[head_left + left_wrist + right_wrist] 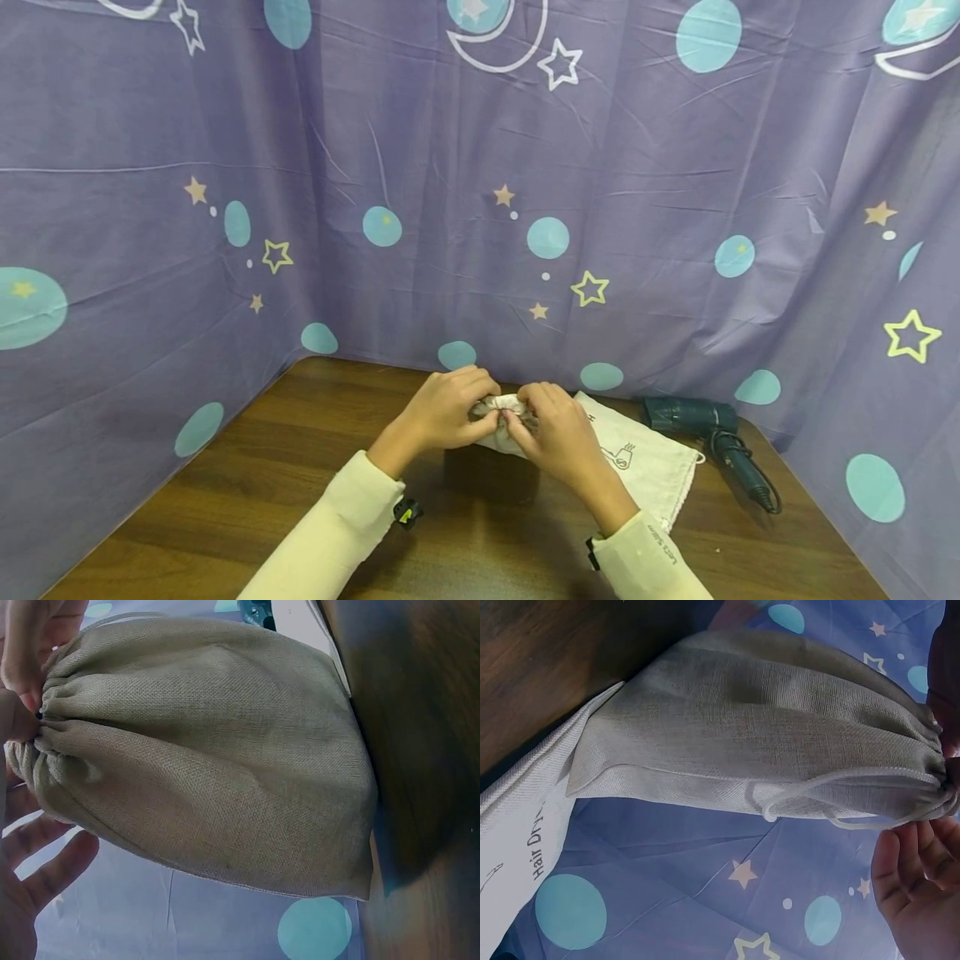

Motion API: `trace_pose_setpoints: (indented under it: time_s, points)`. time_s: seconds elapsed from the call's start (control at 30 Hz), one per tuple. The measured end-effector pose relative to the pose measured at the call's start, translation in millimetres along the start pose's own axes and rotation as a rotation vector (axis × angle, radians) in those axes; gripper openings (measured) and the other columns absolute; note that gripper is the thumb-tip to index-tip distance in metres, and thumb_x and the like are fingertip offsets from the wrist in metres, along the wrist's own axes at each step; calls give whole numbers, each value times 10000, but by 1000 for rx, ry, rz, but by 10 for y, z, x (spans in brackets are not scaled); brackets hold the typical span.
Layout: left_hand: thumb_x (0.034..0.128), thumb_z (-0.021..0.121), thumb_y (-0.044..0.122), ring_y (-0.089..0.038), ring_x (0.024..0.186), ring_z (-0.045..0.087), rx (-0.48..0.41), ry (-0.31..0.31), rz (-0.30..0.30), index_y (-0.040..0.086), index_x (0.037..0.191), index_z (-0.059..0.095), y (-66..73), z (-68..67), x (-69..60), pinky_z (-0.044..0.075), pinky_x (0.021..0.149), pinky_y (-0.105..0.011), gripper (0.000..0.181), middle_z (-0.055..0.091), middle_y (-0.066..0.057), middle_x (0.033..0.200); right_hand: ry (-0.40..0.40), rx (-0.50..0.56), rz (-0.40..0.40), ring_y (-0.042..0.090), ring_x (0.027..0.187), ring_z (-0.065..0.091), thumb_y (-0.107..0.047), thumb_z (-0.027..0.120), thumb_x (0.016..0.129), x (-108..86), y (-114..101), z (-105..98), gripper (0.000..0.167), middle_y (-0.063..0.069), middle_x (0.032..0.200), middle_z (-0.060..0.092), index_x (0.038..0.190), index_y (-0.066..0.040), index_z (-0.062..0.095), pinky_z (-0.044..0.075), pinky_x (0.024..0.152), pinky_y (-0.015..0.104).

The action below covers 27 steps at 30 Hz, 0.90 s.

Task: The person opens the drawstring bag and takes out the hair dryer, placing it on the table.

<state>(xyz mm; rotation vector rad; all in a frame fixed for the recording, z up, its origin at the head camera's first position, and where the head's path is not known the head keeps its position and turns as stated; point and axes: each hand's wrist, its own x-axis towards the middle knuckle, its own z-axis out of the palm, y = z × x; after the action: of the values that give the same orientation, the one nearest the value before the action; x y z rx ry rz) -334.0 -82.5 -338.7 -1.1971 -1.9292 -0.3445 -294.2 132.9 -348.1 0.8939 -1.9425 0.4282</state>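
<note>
A light cloth drawstring bag (504, 440) stands upright on the wooden table, its top gathered into puckers. My left hand (448, 410) pinches the gathered neck from the left. From the right, my right hand (561, 435) pinches the same neck, and the two thumbs nearly meet there. The bag's body (217, 765) looks full in the left wrist view; what is inside is hidden. A white cord loop (810, 784) hangs down its side in the right wrist view.
A flat white cloth bag (652, 471) printed with a hair dryer picture lies right of the hands. Beyond it rests a dark green hair dryer (686, 415) with its cord bundled at the handle. Purple patterned curtains (465, 167) border the wooden table (300, 467) at the back and sides.
</note>
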Motion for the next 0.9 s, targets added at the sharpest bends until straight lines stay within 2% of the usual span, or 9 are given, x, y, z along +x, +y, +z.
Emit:
trace_pose_setpoints:
  time_s: [0.1,0.23,0.37,0.63,0.77,0.9]
  points:
    - [793,721,263,-80,713,504,-2,45,-20,158,894,635,-3,0,6,420,528,-221,169,589,73,810,-11,-9,24,153,709,525,-161,833,814,3,4,-18,238,-4,808,584,928,-82,639,460,591,320]
    - [771,723,229,-78,677,444,0,116,-31,143,850,571,4,12,23,367,514,-215,193,528,57,739,24,-32,56,168,696,532,-151,856,794,19,-8,-19,273,12,800,569,922,-77,627,460,577,327]
    - [769,711,177,-87,647,422,8,168,-28,132,793,538,17,40,30,349,513,-216,181,507,49,698,51,-50,48,151,661,529,-99,850,798,50,-42,-11,261,9,761,560,895,-63,610,465,549,307]
    - [793,733,129,-120,710,501,-31,182,-72,86,861,591,55,84,30,434,585,-239,163,565,13,778,68,-47,27,178,689,573,-9,814,773,87,-72,2,204,33,777,598,856,-53,632,506,580,321]
    - [784,723,101,-110,693,490,-27,195,-88,81,857,596,90,114,40,421,576,-225,148,558,17,762,82,-34,26,179,689,579,2,790,760,95,-76,15,192,39,776,601,848,-52,629,509,581,315]
    - [740,696,69,-96,653,452,-2,215,-73,85,826,573,115,141,36,382,542,-208,151,519,26,711,86,-30,18,178,679,571,33,768,731,98,-82,31,202,38,770,598,837,-55,620,502,571,306]
